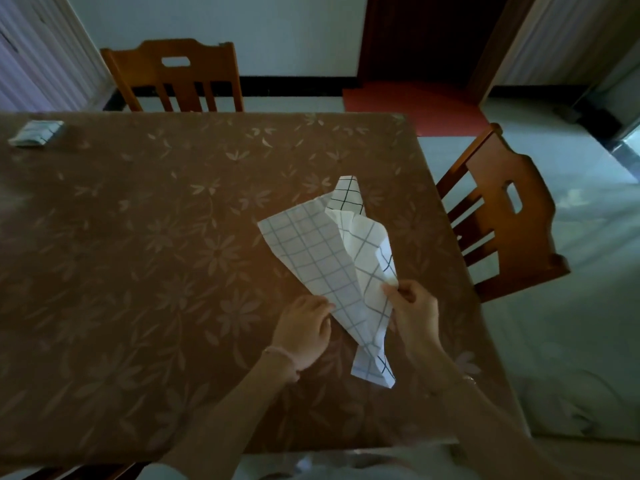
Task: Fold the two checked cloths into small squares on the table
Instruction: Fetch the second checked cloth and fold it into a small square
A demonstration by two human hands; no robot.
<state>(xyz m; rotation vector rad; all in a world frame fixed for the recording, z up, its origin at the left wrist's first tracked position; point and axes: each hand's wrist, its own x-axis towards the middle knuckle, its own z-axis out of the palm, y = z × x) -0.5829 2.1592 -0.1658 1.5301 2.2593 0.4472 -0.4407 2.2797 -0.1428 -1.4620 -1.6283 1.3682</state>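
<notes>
wooden chair (204, 67) far side | second wooden chair (485, 181) right | small grey packet (36, 133) far left | red mat (415, 109) by dark doorway (426, 39)

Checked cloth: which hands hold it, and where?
Both. The left hand pinches the checked cloth at its left edge; the right hand pinches the crumpled right edge. Its far end lies on the table.

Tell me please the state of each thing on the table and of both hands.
checked cloth: unfolded, crumpled, partly lying on the table.
left hand: fingers grip the cloth's left edge.
right hand: fingers pinch the cloth's right edge.
small folded item: lies flat at the table's far left.
</notes>
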